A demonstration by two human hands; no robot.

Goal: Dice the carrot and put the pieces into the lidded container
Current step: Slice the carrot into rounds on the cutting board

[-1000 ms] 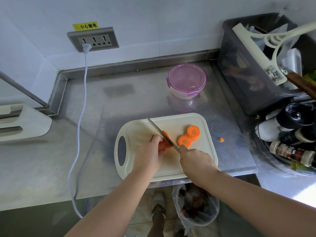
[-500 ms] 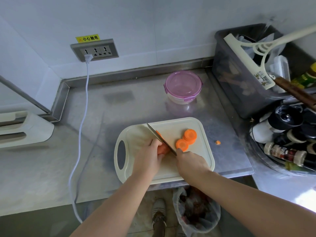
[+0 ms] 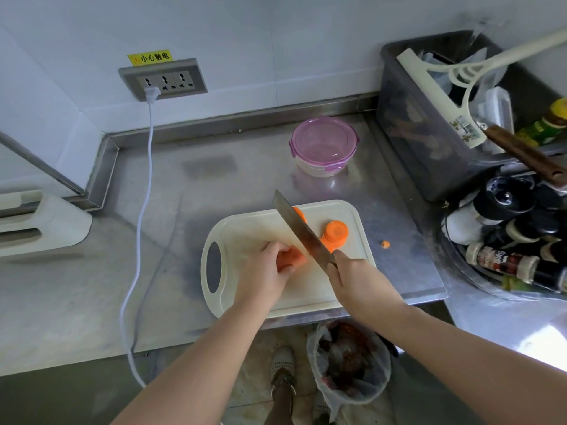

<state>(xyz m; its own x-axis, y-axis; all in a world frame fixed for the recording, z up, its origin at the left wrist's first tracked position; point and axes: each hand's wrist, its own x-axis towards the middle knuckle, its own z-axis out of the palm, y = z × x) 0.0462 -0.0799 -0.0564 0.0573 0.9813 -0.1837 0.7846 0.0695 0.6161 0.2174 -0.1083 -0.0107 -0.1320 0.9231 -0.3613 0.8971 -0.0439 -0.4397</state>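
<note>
So the left hand (image 3: 267, 271) is curled over the carrot stub (image 3: 291, 257), pinning it to the cutting board (image 3: 245, 231) so it can't roll. The right hand (image 3: 352, 277) is wrapped round the handle of the knife (image 3: 302, 231), blade slanting just right of the stub (lifted between cuts, I'd guess). The cut rounds (image 3: 336, 231) pile right of the blade, out of its way. The lidded container (image 3: 323, 145) sits closed on the worktop (image 3: 184, 194), upper middle of frame.

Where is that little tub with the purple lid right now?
In the head view, the tub sits lid-on on the steel counter, beyond the far edge of the cutting board toward the right, just left of the dark plastic bin.
</note>
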